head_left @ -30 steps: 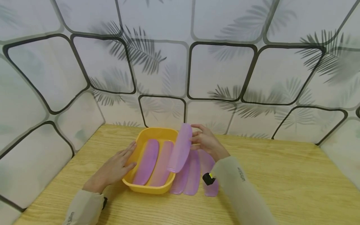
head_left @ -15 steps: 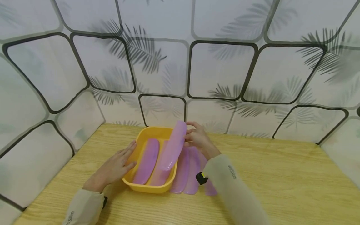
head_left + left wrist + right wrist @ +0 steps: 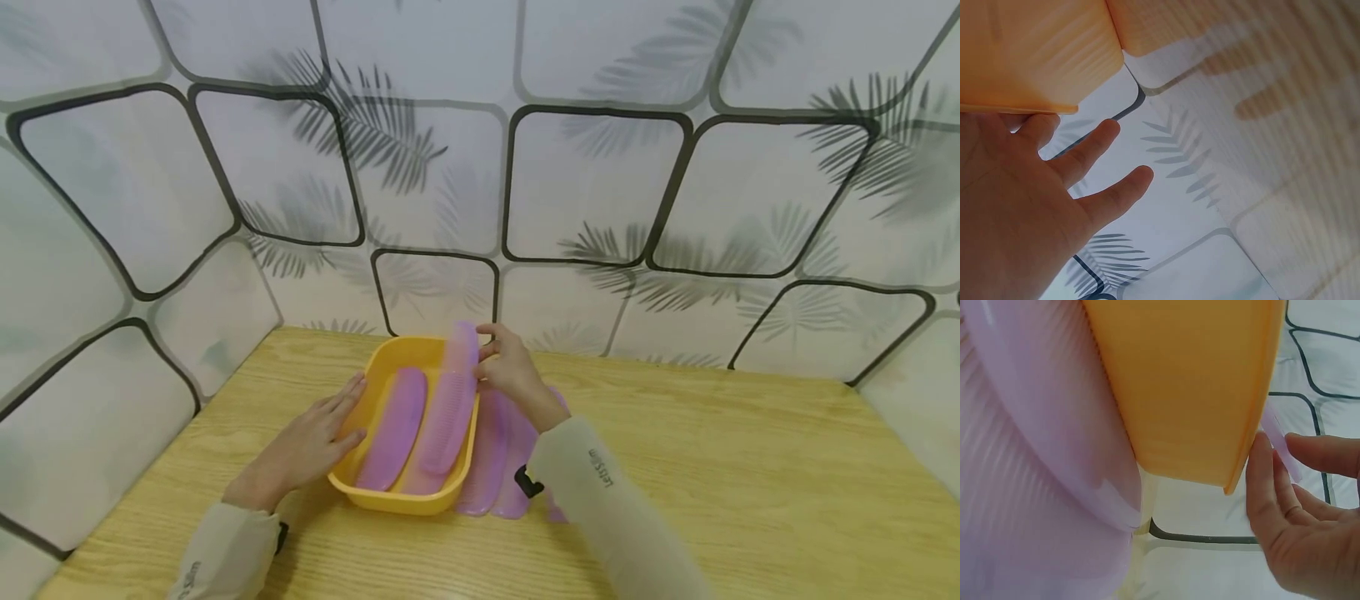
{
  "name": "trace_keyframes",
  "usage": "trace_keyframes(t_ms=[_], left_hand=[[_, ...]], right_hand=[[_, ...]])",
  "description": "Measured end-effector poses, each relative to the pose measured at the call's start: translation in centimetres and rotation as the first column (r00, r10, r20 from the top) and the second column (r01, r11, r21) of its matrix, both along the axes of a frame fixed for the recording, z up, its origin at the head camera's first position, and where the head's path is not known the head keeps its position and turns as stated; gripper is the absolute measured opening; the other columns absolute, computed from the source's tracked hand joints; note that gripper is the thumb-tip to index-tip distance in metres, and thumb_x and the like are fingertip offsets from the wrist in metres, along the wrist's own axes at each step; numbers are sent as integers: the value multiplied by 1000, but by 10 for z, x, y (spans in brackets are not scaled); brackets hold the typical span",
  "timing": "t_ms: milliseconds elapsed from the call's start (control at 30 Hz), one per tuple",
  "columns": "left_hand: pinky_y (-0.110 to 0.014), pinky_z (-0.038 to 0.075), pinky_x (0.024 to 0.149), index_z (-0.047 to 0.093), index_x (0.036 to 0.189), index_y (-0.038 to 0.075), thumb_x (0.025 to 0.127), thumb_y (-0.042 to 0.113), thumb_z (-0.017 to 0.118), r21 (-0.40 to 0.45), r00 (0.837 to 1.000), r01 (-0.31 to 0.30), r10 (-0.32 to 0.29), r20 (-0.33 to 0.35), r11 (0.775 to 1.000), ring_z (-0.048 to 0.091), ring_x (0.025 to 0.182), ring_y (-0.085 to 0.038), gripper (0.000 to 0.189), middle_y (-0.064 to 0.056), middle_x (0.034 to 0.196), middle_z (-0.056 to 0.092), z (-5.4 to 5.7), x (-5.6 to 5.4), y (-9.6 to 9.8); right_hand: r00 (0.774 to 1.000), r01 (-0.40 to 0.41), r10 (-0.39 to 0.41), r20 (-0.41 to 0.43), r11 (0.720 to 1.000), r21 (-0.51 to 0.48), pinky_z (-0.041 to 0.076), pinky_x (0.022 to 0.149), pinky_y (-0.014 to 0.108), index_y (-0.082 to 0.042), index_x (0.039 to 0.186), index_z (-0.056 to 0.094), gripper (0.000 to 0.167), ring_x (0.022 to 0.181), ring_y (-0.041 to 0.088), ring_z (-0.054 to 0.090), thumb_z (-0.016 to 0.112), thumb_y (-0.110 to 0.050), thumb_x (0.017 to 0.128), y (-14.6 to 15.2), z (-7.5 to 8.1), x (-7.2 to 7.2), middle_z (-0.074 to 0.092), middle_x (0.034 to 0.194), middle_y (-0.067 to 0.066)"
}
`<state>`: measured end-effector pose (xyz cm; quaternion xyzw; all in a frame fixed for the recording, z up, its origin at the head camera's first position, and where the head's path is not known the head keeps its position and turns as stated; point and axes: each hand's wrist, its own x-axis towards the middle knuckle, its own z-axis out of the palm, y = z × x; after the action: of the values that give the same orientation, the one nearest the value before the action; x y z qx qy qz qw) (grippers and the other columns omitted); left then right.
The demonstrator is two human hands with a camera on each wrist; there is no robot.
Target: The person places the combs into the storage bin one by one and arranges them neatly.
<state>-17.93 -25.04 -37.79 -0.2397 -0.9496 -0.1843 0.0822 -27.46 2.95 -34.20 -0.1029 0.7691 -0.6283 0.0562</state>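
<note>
Right hand point(image 3: 512, 367): fingers pinched a comb point(image 3: 448, 412) over right side of tub point(image 3: 401, 503). Left hand point(image 3: 309, 446): fingers spread, touching tub's left rim. Other combs point(image 3: 394, 429) lay inside and on surface point(image 3: 750, 475) to right.

Three views, one common tub point(image 3: 397, 502)

A bench point(image 3: 757, 475) of yellowish, grained wood is filling the lower part of the frame. A yellow tub point(image 3: 405, 503) is standing upright on it, left of the lower centre. Just right of the tub, purple combs point(image 3: 487, 467) are lying side by side, pointing from top to bottom, the rightmost showing only in part.
</note>
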Motion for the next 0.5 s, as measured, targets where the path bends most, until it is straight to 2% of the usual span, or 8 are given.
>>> trace_keyframes(t_ms=[100, 200, 267, 367, 433, 500], left_hand=[[-62, 37, 108, 35, 150, -15, 102, 17, 58, -1, 1000, 4, -4, -1, 1000, 43, 135, -50, 62, -28, 158, 31, 1, 0, -1], [-62, 37, 109, 35, 150, -15, 102, 17, 58, -3, 1000, 8, -8, -3, 1000, 43, 135, -50, 62, -28, 158, 31, 0, 0, -1], [-62, 36, 109, 35, 149, -15, 102, 17, 58, -3, 1000, 8, -8, -4, 1000, 43, 135, -50, 62, -29, 158, 32, 0, 0, -1], [-61, 36, 109, 35, 150, -15, 102, 17, 58, -6, 1000, 7, -7, -4, 1000, 42, 136, -49, 62, -29, 158, 31, 1, -1, -1], [-61, 36, 109, 35, 150, -15, 102, 17, 58, -9, 1000, 5, -5, 0, 1000, 42, 137, -49, 62, -29, 158, 31, 1, -1, -1], [-61, 35, 110, 34, 150, -14, 102, 17, 59, -9, 1000, 5, -5, 1, 1000, 42, 137, -49, 63, -29, 158, 31, 0, -1, -1]], right_hand=[[996, 33, -21, -86, 989, 141, 60, 60, 34, 12, 131, 56, 60, 62, 17, 59, 63, 21, 73, -1, 0, 1, 66, 87, 15], [988, 78, -35, -148, 953, 294, 56, 61, 29, 11, 123, 63, 51, 66, 19, 64, 70, 15, 73, -2, -1, 3, 71, 84, 13], [985, 89, -31, -167, 932, 352, 54, 63, 27, 11, 119, 65, 46, 70, 19, 64, 73, 12, 73, -1, -1, 3, 72, 84, 13], [990, 78, -29, -140, 930, 358, 54, 63, 28, 11, 118, 67, 42, 72, 23, 66, 73, 10, 76, 1, -1, 4, 72, 85, 13], [994, 66, -36, -99, 946, 317, 55, 60, 27, 11, 118, 66, 41, 73, 25, 67, 71, 9, 78, 5, -3, 3, 71, 88, 14], [998, 51, -43, -38, 965, 258, 58, 61, 30, 12, 121, 63, 40, 79, 34, 70, 69, 9, 82, 12, -4, 2, 70, 95, 18]])
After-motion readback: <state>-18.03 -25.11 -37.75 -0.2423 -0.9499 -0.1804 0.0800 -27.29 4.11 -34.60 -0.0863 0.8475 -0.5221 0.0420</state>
